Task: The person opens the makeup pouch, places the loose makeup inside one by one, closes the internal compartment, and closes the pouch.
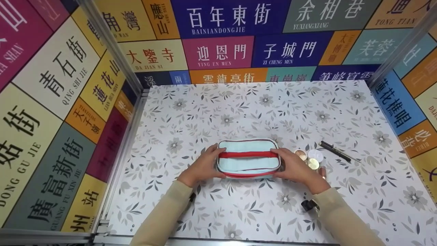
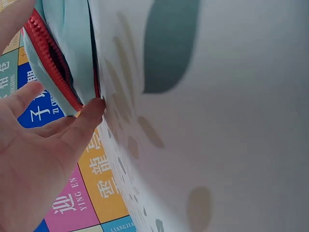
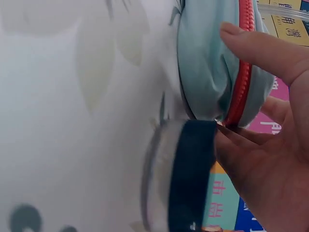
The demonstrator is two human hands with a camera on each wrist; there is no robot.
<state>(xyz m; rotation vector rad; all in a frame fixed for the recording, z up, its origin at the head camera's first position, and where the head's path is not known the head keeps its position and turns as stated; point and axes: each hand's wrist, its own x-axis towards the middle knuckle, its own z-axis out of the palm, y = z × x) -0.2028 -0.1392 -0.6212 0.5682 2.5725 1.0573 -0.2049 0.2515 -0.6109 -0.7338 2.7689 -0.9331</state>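
Note:
A light blue zip pouch [image 1: 248, 164] with white piping and a red band across its top lies on the floral tabletop. My left hand [image 1: 204, 166] grips its left end, fingers at the top and thumb low by the front edge. The opposite end is held by my right hand [image 1: 296, 166] in much the same way. In the left wrist view the red zipper [image 2: 50, 58] shows a dark gap between its teeth. Close by the right fingers, a round case [image 3: 193, 174] with a dark blue side stands near the pouch in the right wrist view.
Right of the right hand sit several small round cosmetic cases, among them a white one [image 1: 315, 155] and a gold one [image 1: 313, 164], plus a short brownish tube [image 1: 322, 172]. Farther right lie a black pencil [image 1: 335, 151] and a thin stick. Panels with lettering [image 1: 218, 53] wall in the table.

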